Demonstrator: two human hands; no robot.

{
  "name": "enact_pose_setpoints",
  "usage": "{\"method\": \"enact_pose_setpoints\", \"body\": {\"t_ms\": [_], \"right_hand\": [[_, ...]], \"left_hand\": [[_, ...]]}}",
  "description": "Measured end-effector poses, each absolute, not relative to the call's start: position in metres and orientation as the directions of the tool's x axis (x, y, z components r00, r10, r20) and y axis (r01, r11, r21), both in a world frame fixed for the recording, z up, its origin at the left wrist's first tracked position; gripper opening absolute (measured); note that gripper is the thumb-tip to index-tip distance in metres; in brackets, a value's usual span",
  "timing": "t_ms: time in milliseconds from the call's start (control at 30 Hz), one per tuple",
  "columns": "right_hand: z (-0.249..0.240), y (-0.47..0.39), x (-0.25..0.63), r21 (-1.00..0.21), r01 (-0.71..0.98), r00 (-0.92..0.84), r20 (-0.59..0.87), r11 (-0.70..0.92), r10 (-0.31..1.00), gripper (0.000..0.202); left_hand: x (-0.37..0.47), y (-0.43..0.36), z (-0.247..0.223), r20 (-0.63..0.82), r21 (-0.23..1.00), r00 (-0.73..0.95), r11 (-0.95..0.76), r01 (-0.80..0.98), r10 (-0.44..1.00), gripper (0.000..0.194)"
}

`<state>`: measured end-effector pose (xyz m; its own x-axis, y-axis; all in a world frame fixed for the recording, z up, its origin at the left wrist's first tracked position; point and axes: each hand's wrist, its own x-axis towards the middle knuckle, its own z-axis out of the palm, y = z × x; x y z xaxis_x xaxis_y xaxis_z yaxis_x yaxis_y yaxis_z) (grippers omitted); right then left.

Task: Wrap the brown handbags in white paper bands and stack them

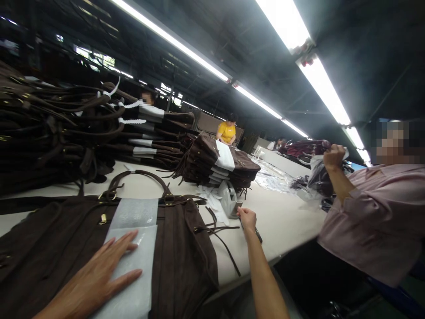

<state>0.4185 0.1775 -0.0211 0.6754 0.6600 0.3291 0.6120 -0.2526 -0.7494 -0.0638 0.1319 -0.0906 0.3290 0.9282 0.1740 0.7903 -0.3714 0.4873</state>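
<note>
A dark brown bag lies flat on the white table, its looped handles pointing away from me. A whitish translucent wrap runs down the bag's middle. My left hand rests flat on this wrap with its fingers spread. Beyond the bag's right side, my right hand has its fingers pinched at the front end of a grey tape dispenser. Whatever is between those fingertips is too small to make out. A dark object, partly hidden, lies beside my right wrist.
Stacked brown bags with white wraps stand behind the dispenser, and a tall pile of bags is at left. At right, a person in a pink top handles a plastic-covered item. Someone in a yellow shirt is farther back.
</note>
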Motion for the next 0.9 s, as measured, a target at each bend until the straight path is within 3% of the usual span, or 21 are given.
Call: {"method": "enact_pose_setpoints", "body": {"t_ms": [233,400,467,567,633,733,900], "right_hand": [[-0.01,0.166,0.41,-0.707,0.59,0.739,0.277,-0.39,0.614,0.026],[-0.001,0.143,0.382,-0.744,0.586,0.701,0.268,-0.32,0.661,0.028],[0.009,0.139,0.352,-0.834,0.521,0.632,0.234,-0.181,0.739,0.036],[0.027,0.135,0.286,-0.964,0.266,0.444,0.126,0.004,0.887,0.048],[0.035,0.132,0.236,-0.98,0.198,0.289,0.071,0.013,0.955,0.046],[0.034,0.134,0.172,-0.975,0.221,0.117,0.017,-0.01,0.993,0.04],[0.018,0.154,0.112,-0.971,0.236,0.045,-0.038,-0.048,0.998,0.028]], "left_hand": [[-0.055,0.116,-0.053,0.141,0.512,0.333,-0.357,0.782,0.932,0.089],[-0.052,0.103,-0.028,0.071,0.532,0.365,-0.345,0.773,0.928,0.081],[-0.052,0.099,-0.021,0.063,0.547,0.374,-0.345,0.762,0.925,0.072],[-0.054,0.097,-0.017,0.067,0.58,0.385,-0.349,0.736,0.921,0.074],[-0.056,0.096,-0.02,0.081,0.606,0.397,-0.361,0.709,0.914,0.074],[-0.057,0.096,-0.026,0.147,0.639,0.398,-0.394,0.661,0.906,0.059],[-0.057,0.097,-0.035,0.245,0.672,0.304,-0.388,0.631,0.92,0.032]]}}
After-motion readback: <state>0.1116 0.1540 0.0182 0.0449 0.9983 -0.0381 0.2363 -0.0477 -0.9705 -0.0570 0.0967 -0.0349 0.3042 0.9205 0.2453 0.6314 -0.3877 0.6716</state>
